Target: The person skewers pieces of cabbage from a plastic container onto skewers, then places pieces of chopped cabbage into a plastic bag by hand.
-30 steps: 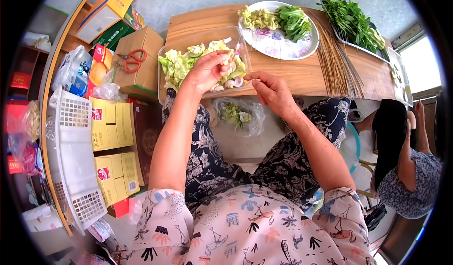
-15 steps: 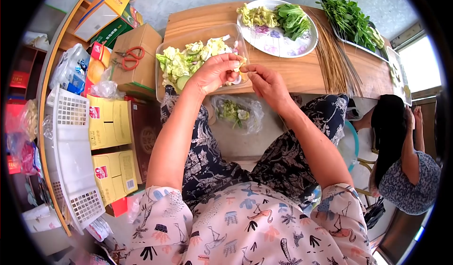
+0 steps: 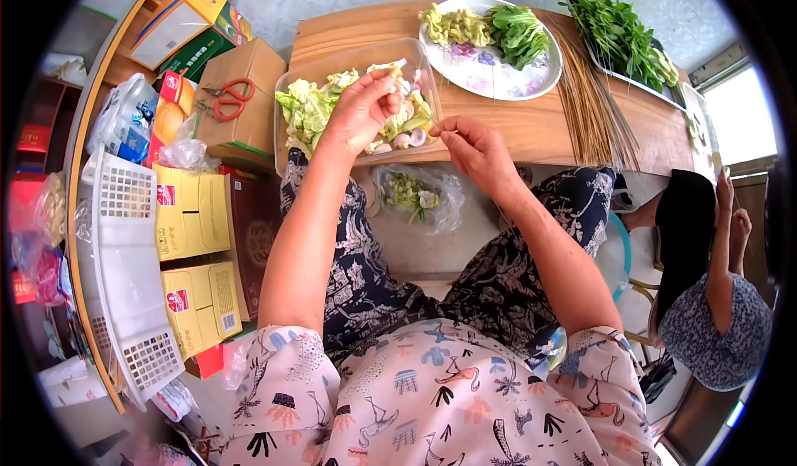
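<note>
My left hand (image 3: pixel 365 111) is raised over a clear plastic container (image 3: pixel 281 126), its fingertips pinched together. Pale leaf shows just beyond them, but what they hold is unclear. The container holds torn lettuce leaves (image 3: pixel 305 107) and pinkish-white pieces (image 3: pixel 411 140) at its right end. By its right rim, my right hand (image 3: pixel 473 152) pinches a thin skewer, mostly hidden by the fingers. A yellow-green piece (image 3: pixel 417 123) lies near its tip; I cannot tell whether it is on it.
A flowered oval plate (image 3: pixel 498 84) bears yellowish leaves and bundled greens. Beside it lie thin bamboo skewers (image 3: pixel 585 101), then a tray of leafy greens (image 3: pixel 614 39). Red-handled scissors (image 3: pixel 235 99) rest on a cardboard box at left. A bag of scraps (image 3: pixel 419 200) sits below; another person (image 3: pixel 706 325) sits right.
My hands were together at the container's right end. My left hand has moved left and up, away from the right hand, which stays almost in place. The other person's hands have shifted.
</note>
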Demonstrator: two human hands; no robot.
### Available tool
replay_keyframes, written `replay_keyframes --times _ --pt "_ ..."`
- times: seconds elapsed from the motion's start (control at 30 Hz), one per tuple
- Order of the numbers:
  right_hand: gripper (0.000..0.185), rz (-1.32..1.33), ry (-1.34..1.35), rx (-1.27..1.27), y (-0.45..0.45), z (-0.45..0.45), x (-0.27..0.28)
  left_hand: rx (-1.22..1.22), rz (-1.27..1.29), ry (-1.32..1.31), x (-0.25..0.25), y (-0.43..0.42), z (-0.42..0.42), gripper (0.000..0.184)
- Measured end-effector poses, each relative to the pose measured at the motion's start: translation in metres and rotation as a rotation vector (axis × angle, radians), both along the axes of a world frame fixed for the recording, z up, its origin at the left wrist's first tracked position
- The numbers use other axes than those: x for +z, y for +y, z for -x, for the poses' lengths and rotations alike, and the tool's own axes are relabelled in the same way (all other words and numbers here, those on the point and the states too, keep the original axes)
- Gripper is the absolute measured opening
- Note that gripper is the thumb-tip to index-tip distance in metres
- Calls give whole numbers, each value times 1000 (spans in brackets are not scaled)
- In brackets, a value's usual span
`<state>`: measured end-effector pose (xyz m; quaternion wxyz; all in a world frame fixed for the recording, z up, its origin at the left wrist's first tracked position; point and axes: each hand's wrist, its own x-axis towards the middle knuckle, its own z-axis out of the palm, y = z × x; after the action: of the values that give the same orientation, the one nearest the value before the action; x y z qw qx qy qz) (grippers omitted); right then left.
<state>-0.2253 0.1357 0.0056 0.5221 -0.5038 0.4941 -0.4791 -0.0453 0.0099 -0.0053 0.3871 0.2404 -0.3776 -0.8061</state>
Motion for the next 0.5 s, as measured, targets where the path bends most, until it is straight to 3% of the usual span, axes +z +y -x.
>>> replay_keyframes --times 0.5 --pt "16 5 -49 1 3 1 1 -44 -74 8 4 5 -1 18"
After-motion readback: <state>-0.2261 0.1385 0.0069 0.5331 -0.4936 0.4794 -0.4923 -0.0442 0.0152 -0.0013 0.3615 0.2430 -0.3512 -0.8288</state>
